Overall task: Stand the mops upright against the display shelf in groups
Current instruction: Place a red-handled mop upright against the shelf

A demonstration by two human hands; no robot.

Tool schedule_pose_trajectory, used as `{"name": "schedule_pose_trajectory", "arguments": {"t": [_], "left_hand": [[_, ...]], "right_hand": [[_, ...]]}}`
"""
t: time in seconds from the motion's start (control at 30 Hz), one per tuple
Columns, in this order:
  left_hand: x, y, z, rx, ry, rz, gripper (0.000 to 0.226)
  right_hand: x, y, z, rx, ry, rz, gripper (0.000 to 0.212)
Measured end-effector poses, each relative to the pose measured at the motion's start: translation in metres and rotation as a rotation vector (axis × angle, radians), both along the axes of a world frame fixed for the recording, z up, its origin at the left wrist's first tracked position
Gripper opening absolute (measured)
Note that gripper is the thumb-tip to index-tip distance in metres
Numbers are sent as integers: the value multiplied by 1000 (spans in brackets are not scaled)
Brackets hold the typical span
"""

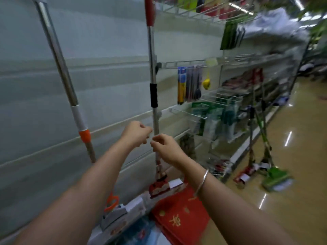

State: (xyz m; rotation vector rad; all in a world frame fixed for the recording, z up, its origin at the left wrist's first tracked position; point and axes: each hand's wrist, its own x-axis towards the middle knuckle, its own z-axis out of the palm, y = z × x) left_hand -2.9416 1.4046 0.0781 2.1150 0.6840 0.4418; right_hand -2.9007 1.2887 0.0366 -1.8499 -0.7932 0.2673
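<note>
- Head view: two mops stand right in front of the person, leaning on the pale wall of the display shelf [106, 85]
- The red-handled mop [153, 96] stands almost straight up, with its red head [159, 187] down on the low ledge
- The orange-collar mop [58, 55] is just to the left and tilts a bit, with its top leaning left
- Both hands are up close to the pole of the red-handled mop
- The left hand [136, 133] has its fingers curled in, tips near the pole; the picture is too blurry to tell if they touch it
- The right hand [166, 149] has its fingers bent together like a pinch beside the pole, but I cannot tell what they pinch, if anything
- A silver bangle [203, 181] is on the right wrist
- I think the task is partly done: these two mops make one group here, and farther down the aisle a green mop [270, 165] and another red mop [247, 167] lean on the shelf too
- No more loose mops show, so what is left is hard to know
- A red bag [180, 213] sits near the person's arms
- The room is a shop aisle with a shiny yellow floor [292, 200] and wire racks [187, 64] holding small packets
</note>
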Motion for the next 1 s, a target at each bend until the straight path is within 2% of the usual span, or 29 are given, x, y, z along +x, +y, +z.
{"name": "schedule_pose_trajectory", "arguments": {"t": [0.27,0.47,0.63,0.8,0.93,1.0], "left_hand": [[166,-160,-39,-104,-83,-248,27],[258,-252,-72,-134,-39,-412,20],[343,-314,-91,-135,6,-529,21],[445,-361,-107,-169,34,-597,19],[532,-387,-118,-195,62,-627,22],[572,-398,-123,-226,81,-629,22]], "right_hand": [[138,-172,-17,9,7,-267,21],[214,-269,-46,18,106,-416,25],[284,-327,-74,47,209,-517,20],[378,-367,-91,45,236,-609,25],[460,-391,-98,83,290,-634,8],[497,-403,-100,100,310,-637,6]]}}
